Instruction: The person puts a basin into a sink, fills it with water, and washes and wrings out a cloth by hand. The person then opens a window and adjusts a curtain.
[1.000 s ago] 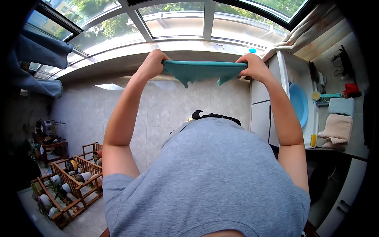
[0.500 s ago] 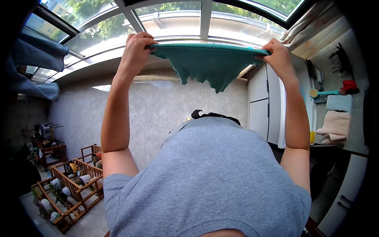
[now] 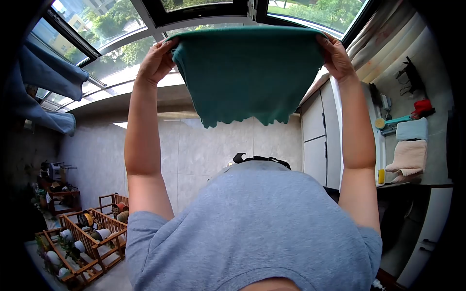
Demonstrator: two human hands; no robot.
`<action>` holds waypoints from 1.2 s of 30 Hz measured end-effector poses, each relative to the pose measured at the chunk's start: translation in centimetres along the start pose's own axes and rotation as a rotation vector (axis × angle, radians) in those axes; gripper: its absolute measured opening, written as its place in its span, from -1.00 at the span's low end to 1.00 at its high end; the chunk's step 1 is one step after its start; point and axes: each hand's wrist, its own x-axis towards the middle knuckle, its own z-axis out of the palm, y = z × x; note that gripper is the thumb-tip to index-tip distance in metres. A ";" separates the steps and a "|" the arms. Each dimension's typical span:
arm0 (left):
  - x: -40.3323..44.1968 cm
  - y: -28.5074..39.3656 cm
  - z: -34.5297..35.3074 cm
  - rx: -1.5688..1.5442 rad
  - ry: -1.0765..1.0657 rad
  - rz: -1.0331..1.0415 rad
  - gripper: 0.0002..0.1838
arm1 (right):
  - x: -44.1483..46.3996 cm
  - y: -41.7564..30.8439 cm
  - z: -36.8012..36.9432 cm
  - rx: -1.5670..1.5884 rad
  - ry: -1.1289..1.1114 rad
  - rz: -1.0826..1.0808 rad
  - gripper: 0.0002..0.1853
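Note:
Between my raised hands a dark green cloth (image 3: pixel 247 77) is stretched out, its top edge pulled almost straight and its wavy lower edge hanging free. My left hand (image 3: pixel 160 60) is closed on the upper left corner, fingers wrapped around the edge. At the upper right corner my right hand (image 3: pixel 336 57) grips the cloth the same way, its fingers partly behind the fabric. Both arms reach forward, at about the height of the windows. Whether it is a towel or a garment I cannot tell.
Windows (image 3: pixel 204 22) span the far side. Blue jeans (image 3: pixel 48 87) hang at left. A wooden plant stand (image 3: pixel 97 233) with several pots is at lower left. On the right are a white cabinet (image 3: pixel 315 131), folded towels (image 3: pixel 410 155) and a turquoise-handled brush (image 3: pixel 395 120).
Both hands have risen with the green cloth. It was bunched and swung away, showing a narrow strip; now it hangs open and broad. My view has tilted slightly upward.

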 end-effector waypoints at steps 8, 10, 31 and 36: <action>-6.9 -12.7 4.1 0.006 0.149 -0.487 -0.47 | -7.7 13.5 3.5 0.192 0.034 0.529 -0.35; -8.4 -15.2 3.1 -0.089 0.293 -0.495 -0.78 | -8.9 16.8 2.8 0.157 0.125 0.597 -0.60; -10.8 -9.8 6.3 1.425 0.870 0.568 -0.78 | -7.3 11.9 6.9 -0.550 0.321 -0.143 -0.39; -10.3 -9.0 6.4 0.446 0.616 0.710 -0.79 | -7.4 8.4 8.2 -1.299 0.380 -0.261 -0.68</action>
